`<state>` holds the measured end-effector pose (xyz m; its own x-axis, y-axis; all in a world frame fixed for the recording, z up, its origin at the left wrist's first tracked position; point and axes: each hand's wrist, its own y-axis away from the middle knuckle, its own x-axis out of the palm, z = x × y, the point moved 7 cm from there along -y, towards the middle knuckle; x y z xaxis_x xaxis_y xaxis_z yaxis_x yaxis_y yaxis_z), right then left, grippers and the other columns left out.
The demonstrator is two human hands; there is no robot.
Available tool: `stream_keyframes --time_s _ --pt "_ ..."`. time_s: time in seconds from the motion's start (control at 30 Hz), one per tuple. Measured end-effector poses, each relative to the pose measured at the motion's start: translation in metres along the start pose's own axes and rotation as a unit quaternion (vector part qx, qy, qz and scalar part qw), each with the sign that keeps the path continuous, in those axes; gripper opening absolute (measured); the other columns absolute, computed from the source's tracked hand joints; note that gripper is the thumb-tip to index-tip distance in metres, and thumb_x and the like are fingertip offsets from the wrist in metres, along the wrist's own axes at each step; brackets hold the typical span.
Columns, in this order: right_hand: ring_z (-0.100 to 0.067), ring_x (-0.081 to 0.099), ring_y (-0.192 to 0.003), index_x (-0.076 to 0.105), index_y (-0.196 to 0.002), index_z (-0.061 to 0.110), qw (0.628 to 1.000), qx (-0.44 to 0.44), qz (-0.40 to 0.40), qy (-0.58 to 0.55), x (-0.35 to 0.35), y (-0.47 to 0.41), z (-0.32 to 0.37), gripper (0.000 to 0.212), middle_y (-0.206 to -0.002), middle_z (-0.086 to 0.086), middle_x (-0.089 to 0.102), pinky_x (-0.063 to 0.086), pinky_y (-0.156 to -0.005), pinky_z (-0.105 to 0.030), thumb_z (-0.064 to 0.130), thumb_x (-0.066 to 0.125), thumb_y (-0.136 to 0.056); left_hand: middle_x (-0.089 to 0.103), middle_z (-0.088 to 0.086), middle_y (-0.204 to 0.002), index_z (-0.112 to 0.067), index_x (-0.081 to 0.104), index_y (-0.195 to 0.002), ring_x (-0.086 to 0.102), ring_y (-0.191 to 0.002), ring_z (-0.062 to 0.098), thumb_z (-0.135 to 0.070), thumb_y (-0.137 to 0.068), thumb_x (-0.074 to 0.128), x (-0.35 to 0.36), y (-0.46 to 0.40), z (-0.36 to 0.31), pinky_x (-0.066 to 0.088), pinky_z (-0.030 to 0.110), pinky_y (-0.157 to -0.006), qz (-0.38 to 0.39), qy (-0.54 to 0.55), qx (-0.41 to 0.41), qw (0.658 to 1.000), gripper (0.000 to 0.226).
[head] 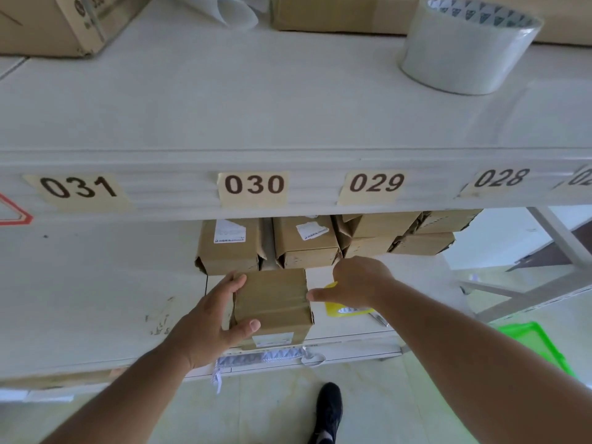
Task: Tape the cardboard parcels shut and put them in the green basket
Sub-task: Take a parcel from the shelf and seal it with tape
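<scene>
A: What's the biggest thing in front of you?

B: A white shelving unit (288, 123) with two levels in view. Its front edge carries number labels; four read whole, 031, 030, 029 and 028, and a fifth is cut off at the right.

A: And on the top level?

B: Two large cartons at the back, one on the left (48, 24) and one on the right (336, 14), plus one fat roll of clear tape (464, 49) standing on its side face.

A: The parcels?

B: On the lower shelf, five or six small cardboard boxes (304, 241) sit in a row at the back; the ones to the right overlap, so I can't count them exactly. One parcel (272, 302) sits in front of them, near the shelf's edge, with clear tape across its top.

A: Hands?

B: The left hand (214, 318) grips that parcel's left side, fingers on top, thumb on the near face. The right hand (349, 283) is curled, thumb touching the parcel's right edge; something yellow (339, 307) lies under it, whether held I can't tell.

A: The basket?

B: One green basket (535, 341) on the floor, lower right, partly hidden by the right arm. One black shoe (328, 408) below
</scene>
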<state>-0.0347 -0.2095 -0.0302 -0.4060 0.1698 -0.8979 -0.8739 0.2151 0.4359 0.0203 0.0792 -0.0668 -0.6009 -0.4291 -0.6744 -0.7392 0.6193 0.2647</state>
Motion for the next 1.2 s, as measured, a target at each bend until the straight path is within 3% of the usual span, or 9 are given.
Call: stream_keyframes --time_s 0.13,0.3,0.4,0.53,0.67,0.83,0.93,1.03,1.2 --pt "-0.017 0.065 -0.079 0.061 -0.073 0.017 0.999 0.008 0.027 -0.046 0.015 -0.003 -0.003 0.093 -0.088 -0.002 0.07 0.047 -0.068 -0.034 0.107 0.038 -0.063 -0.005 -0.037 -0.159 -0.043 0.015 -0.16 0.009 -0.155 0.002 -0.082 -0.076 0.059 -0.006 0.003 -0.009 0.022 0.03 -0.121 0.009 -0.052 0.001 0.999 0.103" --pt "-0.017 0.063 -0.079 0.059 -0.075 0.016 0.998 0.003 0.037 -0.052 0.015 -0.001 -0.006 0.087 -0.087 -0.004 0.07 0.046 -0.067 -0.034 0.102 0.044 -0.069 -0.02 -0.005 -0.17 -0.026 0.004 -0.162 -0.02 -0.154 0.012 -0.086 -0.08 0.05 0.009 -0.019 -0.081 -0.008 0.042 -0.127 0.021 -0.294 0.095 0.951 0.112" --pt "-0.014 0.059 -0.076 0.059 -0.072 0.016 0.998 -0.007 0.044 -0.047 0.02 -0.005 0.001 0.085 -0.08 0.001 0.064 0.04 -0.063 -0.033 0.099 0.043 -0.073 -0.013 0.002 -0.171 -0.029 -0.003 -0.161 -0.009 -0.157 0.026 -0.087 -0.075 0.049 0.051 -0.046 -0.108 -0.003 0.057 -0.125 0.057 -0.356 0.105 0.927 0.116" --pt "-0.014 0.057 -0.074 0.057 -0.069 0.016 0.994 0.008 0.047 -0.096 0.033 -0.005 -0.008 0.084 -0.076 0.001 0.06 0.041 -0.064 -0.033 0.099 0.044 -0.073 0.025 0.006 -0.154 -0.028 0.024 -0.153 0.024 -0.141 0.034 -0.077 -0.073 0.052 0.067 -0.058 -0.12 0.012 0.059 -0.119 0.022 -0.425 0.114 0.898 0.098" --pt "-0.014 0.059 -0.082 0.057 -0.072 0.021 0.993 0.001 0.036 -0.114 0.022 0.0 -0.006 0.082 -0.083 0.004 0.062 0.046 -0.069 -0.035 0.101 0.042 -0.072 0.037 -0.002 -0.141 -0.028 0.036 -0.15 0.034 -0.133 0.026 -0.075 -0.07 0.055 0.052 -0.06 -0.13 0.023 0.047 -0.118 -0.012 -0.379 0.166 0.91 0.094" --pt "-0.02 0.065 -0.079 0.07 -0.088 0.008 0.975 -0.033 -0.033 -0.217 -0.042 0.016 -0.018 0.077 -0.083 -0.001 0.068 0.049 -0.07 -0.033 0.084 0.058 -0.08 0.034 -0.015 -0.144 -0.034 0.042 -0.145 0.036 -0.138 0.012 -0.068 -0.064 0.076 0.018 -0.052 -0.108 0.038 0.036 -0.115 -0.063 -0.099 0.184 0.976 0.094" --pt "-0.018 0.065 -0.076 0.068 -0.084 0.012 0.966 -0.068 -0.01 -0.249 -0.046 0.017 0.006 0.066 -0.078 -0.001 0.065 0.047 -0.067 -0.032 0.078 0.066 -0.081 0.028 -0.02 -0.149 -0.035 0.038 -0.149 0.036 -0.141 0.004 -0.061 -0.07 0.08 0.014 -0.042 -0.066 0.043 0.031 -0.113 -0.055 -0.005 0.162 0.985 0.094" --pt "-0.015 0.058 -0.068 0.063 -0.078 0.01 0.957 -0.08 0.006 -0.28 -0.032 0.008 0.038 0.067 -0.069 0.004 0.055 0.043 -0.063 -0.031 0.077 0.068 -0.081 0.015 -0.022 -0.162 -0.04 0.026 -0.156 0.028 -0.149 0.001 -0.067 -0.072 0.077 0.008 -0.031 -0.026 0.039 0.03 -0.117 -0.02 -0.036 0.129 0.991 0.102" --pt "-0.017 0.066 -0.081 0.07 -0.088 0.017 0.958 -0.113 0.044 -0.262 -0.018 0.002 0.073 0.065 -0.086 -0.001 0.067 0.052 -0.071 -0.034 0.081 0.062 -0.082 0.009 -0.027 -0.166 -0.054 0.009 -0.158 0.021 -0.154 0.006 -0.094 -0.065 0.059 0.004 -0.019 0.031 0.024 0.026 -0.121 0.034 -0.122 0.028 0.992 0.112"
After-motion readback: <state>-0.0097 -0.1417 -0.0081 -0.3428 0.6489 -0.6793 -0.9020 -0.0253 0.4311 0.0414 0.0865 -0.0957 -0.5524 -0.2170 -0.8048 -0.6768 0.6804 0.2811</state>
